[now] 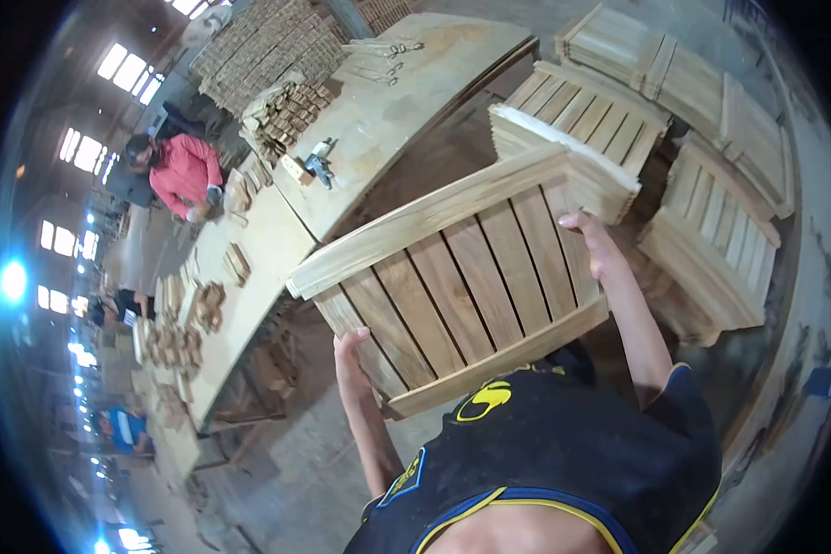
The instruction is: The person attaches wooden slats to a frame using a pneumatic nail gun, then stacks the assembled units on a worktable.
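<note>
A slatted wooden panel [466, 286] with a raised board along each long side is held up in front of my chest, tilted. My left hand [353, 355] grips its near left end, thumb on top of the end slat. At the opposite end my right hand [589, 235] clasps the panel's edge, thumb over the last slat. The fingers of both hands are mostly hidden under the panel. Just beyond its far right corner stands a stack of similar slatted panels [582, 115].
More stacked slatted panels [716, 231] stand on my right. A long workbench [295, 217] carries a nail gun [319, 164], wood-piece piles [286, 115] and metal clamps [379, 65]. A person in a red shirt [185, 171] works across the bench; another in blue [127, 429] is further left.
</note>
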Available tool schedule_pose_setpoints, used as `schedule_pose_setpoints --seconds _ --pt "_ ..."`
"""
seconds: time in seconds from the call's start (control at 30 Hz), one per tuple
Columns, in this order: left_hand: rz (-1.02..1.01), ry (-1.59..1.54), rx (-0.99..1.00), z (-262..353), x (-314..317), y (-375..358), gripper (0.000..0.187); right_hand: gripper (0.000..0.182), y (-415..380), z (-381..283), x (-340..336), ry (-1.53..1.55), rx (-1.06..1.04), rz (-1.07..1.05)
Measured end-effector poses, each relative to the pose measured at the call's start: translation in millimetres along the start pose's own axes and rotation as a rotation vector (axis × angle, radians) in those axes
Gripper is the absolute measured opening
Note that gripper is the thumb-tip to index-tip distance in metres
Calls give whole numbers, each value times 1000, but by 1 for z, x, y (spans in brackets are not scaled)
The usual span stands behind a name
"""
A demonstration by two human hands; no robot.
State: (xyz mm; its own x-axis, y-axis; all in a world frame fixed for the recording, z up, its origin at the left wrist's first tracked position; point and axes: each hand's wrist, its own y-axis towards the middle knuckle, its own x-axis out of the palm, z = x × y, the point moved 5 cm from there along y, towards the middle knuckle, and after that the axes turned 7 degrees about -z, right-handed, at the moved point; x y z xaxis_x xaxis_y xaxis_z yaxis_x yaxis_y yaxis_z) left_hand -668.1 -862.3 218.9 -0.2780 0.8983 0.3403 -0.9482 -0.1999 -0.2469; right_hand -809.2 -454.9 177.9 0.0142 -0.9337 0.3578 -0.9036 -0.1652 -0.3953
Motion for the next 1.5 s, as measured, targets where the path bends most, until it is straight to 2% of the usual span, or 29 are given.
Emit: schedule_pose_setpoints --seconds 0.07,0.2,0.27,0.33,0.4,0.47,0.6,0.77,0.87,0.93,0.97,1.07,1.13,1.17,1.2,1.23,1.27,1.33,1.37,1.43,1.47,1.5 --pt "251 71 -36 4 -81 32 60 53 40 5 43 -28 11 -145" --pt "276 17 -124 47 -101 54 65 64 97 -9 146 -60 -120 -287" --pt "426 -16 79 65 -122 66 66 67 120 -12 184 -50 -109 -306" --pt "401 -23 80 73 -168 95 66 68 151 -12 218 -8 -95 -345" --pt "430 2 55 85 -186 127 66 70 186 -8 245 31 -70 -380" --pt "448 34 19 101 -202 157 66 70 205 -6 257 -5 20 -149" --pt "359 67 -50 129 -209 231 66 69 252 -18 280 25 -63 -215" --pt "179 114 -155 158 -182 349 66 70 263 -44 262 97 -199 -77" --pt "-2 147 -198 161 -138 431 66 64 252 -69 231 108 -325 61" --pt "-134 180 -189 153 -103 486 60 58 235 -79 205 232 -382 182" --pt "-228 198 -224 149 -74 506 54 54 222 -91 192 137 -495 217" --pt "-395 262 -355 122 8 567 40 50 201 -84 143 278 -486 424" --pt "-530 477 -261 130 96 571 34 46 189 -85 113 348 -523 503" --pt "-568 482 -244 130 130 582 34 42 181 -82 98 420 -518 574" --pt "-725 451 -289 123 167 587 34 42 175 -82 81 422 -551 599" --pt "-877 422 -347 116 201 589 34 37 165 -74 64 413 -519 716" --pt "-908 426 -356 113 232 595 34 34 156 -74 58 409 -514 773" --pt "-1105 365 -553 100 300 598 40 29 139 -74 47 400 -500 888" --pt "-1127 364 -565 102 333 594 40 31 127 -89 51 142 -714 958" --pt "-1275 440 -593 108 394 570 45 41 101 -114 81 -633 -865 1189" --pt "-1290 440 -610 106 421 569 45 41 104 -112 76 -638 -851 1209" --pt "-1371 464 -628 101 448 567 45 43 110 -112 62 -151 -847 1189"
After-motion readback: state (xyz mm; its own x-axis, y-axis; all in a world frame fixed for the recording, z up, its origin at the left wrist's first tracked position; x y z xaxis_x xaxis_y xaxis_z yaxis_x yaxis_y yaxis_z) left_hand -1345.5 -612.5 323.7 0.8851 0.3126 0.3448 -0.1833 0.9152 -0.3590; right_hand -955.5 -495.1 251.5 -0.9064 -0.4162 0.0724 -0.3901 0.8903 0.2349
